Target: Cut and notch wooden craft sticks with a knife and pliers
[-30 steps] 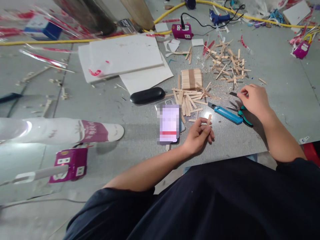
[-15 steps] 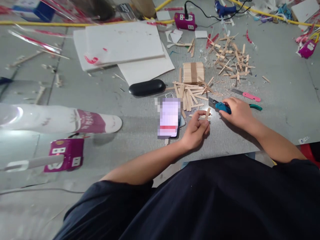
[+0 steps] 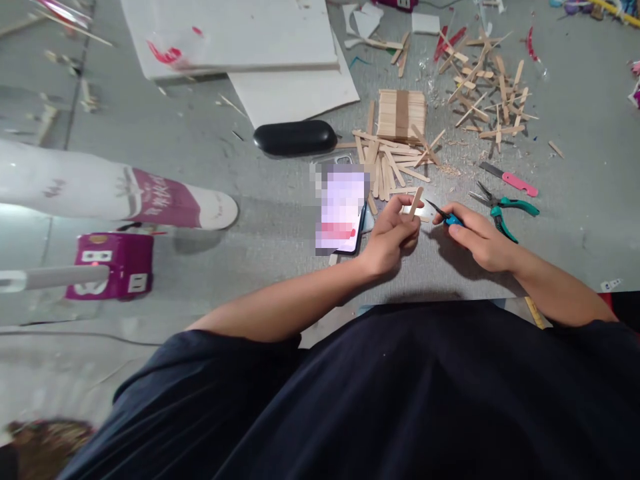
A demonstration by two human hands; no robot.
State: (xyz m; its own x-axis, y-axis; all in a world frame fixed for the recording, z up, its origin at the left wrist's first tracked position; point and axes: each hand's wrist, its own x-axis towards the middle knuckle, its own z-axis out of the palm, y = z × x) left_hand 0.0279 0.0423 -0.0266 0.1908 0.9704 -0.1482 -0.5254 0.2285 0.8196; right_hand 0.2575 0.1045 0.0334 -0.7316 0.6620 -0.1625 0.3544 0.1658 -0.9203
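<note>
My left hand [image 3: 395, 233] is closed on a popsicle stick [image 3: 416, 202], which points up between thumb and fingers. Just to the right, my right hand [image 3: 475, 233] grips a blue-handled utility knife [image 3: 451, 219]. Its dark, pointed blade is aimed toward the stick, with a small gap between them. Beside my right hand lie green-handled pliers [image 3: 500, 202] with their jaws apart. A pink-handled knife [image 3: 519, 183] rests just behind the pliers. Loose popsicle sticks [image 3: 383, 170] are spread beyond my left hand, and a banded bundle of sticks [image 3: 390, 115] stands behind them.
A phone [image 3: 343, 207] lies left of my left hand, with a black case [image 3: 296, 138] behind it. White boards [image 3: 260, 40] fill the back left. Crossed stick pieces [image 3: 503, 87] are heaped at the back right. A white bottle-like object [image 3: 100, 187] and a purple power socket [image 3: 143, 257] are at left.
My view has shifted, so the tabletop sits higher. My right hand has turned the knife so its blade shows edge-on near the stick. The pliers, mostly hidden before, now show fully.
</note>
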